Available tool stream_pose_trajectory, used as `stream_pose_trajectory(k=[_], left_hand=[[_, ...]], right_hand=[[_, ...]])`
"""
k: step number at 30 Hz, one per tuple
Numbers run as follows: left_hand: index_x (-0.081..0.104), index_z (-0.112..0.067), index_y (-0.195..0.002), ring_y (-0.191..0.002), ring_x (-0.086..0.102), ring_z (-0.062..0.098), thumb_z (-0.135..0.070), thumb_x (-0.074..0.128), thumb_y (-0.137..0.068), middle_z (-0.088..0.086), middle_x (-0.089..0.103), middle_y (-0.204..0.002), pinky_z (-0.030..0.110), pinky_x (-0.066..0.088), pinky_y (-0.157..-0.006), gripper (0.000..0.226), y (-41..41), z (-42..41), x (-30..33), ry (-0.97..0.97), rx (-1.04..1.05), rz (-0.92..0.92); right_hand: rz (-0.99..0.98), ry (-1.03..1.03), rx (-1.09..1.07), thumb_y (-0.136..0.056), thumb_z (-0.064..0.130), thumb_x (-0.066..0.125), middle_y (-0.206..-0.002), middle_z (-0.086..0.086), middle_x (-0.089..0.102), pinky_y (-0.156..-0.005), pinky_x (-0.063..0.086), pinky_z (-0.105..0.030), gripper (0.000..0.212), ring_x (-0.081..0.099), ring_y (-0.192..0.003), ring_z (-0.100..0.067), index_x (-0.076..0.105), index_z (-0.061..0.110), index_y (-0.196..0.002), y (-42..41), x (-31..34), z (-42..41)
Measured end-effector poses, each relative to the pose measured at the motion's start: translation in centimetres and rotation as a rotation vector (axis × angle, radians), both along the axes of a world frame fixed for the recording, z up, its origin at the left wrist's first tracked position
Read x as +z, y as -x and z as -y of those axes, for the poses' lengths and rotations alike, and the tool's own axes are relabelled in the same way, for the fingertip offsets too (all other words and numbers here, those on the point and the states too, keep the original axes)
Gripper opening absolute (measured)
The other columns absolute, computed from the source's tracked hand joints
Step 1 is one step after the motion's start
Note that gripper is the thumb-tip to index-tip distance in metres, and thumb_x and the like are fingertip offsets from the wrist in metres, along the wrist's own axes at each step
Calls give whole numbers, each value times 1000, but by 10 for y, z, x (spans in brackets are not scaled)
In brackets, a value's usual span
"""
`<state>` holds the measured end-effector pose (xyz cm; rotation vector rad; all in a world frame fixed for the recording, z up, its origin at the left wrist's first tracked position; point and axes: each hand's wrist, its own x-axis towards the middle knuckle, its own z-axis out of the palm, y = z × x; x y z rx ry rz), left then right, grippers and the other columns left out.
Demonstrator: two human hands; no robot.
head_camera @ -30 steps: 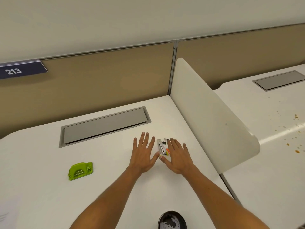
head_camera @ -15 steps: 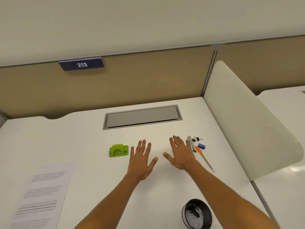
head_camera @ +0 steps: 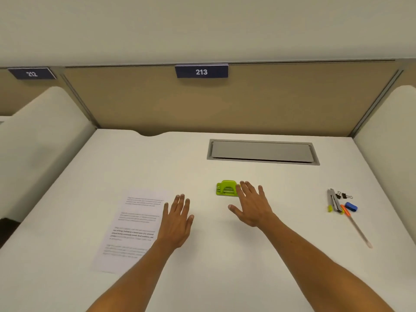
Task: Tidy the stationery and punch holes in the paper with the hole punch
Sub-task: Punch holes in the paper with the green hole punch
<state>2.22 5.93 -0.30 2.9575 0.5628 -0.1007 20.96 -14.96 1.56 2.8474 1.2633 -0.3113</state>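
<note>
A green hole punch [head_camera: 226,188] sits on the white desk [head_camera: 225,266], just left of centre-right. My right hand [head_camera: 253,204] is open and flat, its fingertips at the punch's right edge. A printed sheet of paper [head_camera: 132,228] lies to the left. My left hand [head_camera: 179,219] is open, palm down, beside the paper's right edge. At the far right lies a small group of stationery: a stapler [head_camera: 332,200], two black binder clips [head_camera: 344,195], a blue eraser [head_camera: 351,206], an orange pen [head_camera: 345,210] and a clear ruler [head_camera: 359,231].
A grey cable flap [head_camera: 262,152] is set into the desk at the back. Tan partition panels [head_camera: 225,102] with a "213" sign [head_camera: 201,72] close the rear. White side dividers [head_camera: 387,122] stand at left and right.
The view has swung left. Both hands moved left from the stationery group: the right hand now reaches the hole punch, the left hand is next to the paper. The black cup has left the view.
</note>
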Motion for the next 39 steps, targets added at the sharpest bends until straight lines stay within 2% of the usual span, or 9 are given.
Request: stream_pose_trajectory(k=[6,14,19,24,28,32,35,37,39], left_hand=[[30,-2,-151,-151,22,32,-34,6,-95,17,24,-162,56,24,-119,70,56,-80,-12,-55,-1,-50],[40,0,-146,-146,33,37,-41,21,-96,21,35,-157,61,28,-115,67,89,-154,-44,-5,-66,-68],[35,-4,-150,-148,28,34,-51,16,-99,17,29,-160,58,21,-119,71,95,-167,-70,67,-119,-51],[30,-7,-152,-151,22,30,-49,25,-99,13,23,-163,56,19,-121,68,97,-165,-89,102,-94,-12],[27,-10,-154,-153,15,26,-48,29,-100,10,19,-165,54,14,-122,66,100,-166,-99,135,-85,60],[22,-11,-155,-154,10,25,-49,26,-101,9,14,-166,54,11,-123,67,100,-167,-104,133,-91,61],[21,-11,-156,-154,9,25,-50,25,-101,9,13,-166,54,10,-123,67,101,-168,-105,123,-88,55],[22,-11,-156,-154,9,25,-50,25,-101,9,13,-166,54,9,-123,67,101,-167,-106,127,-90,58],[21,-12,-156,-154,8,24,-50,25,-101,8,12,-166,53,8,-123,67,101,-167,-107,127,-90,54]], right_hand=[[28,56,47,-96,64,25,-164,-11,15,-119,12,-56,79,11,-151,-28,16,11,-154,42,-8,-75],[-49,126,68,-98,61,23,-165,-10,9,-121,10,-55,77,6,-152,-27,12,11,-156,93,-34,-155],[-54,59,23,-98,53,34,-149,-10,39,-96,43,-43,66,39,-129,-30,31,9,-147,117,-42,-187],[-318,-162,-331,-94,39,51,-124,-10,56,-87,50,-39,50,53,-114,-29,47,6,-132,141,-50,-211],[-529,-427,-637,-88,24,61,-90,-12,70,-76,52,-36,26,64,-86,-30,62,0,-98,157,-49,-234],[-643,-459,-848,-84,20,59,-59,1,52,-58,40,-28,25,49,-62,-22,46,14,-63,166,-48,-255],[-773,-514,-1023,-80,27,63,-60,0,51,-59,44,-32,32,48,-59,-20,46,13,-58,162,-48,-263],[-891,-540,-1077,-78,42,69,-78,-2,68,-79,56,-36,33,63,-77,-22,66,8,-76,158,-47,-266],[-990,-546,-1087,-73,50,72,-87,0,73,-81,56,-34,39,68,-86,-20,72,13,-87,153,-46,-268]])
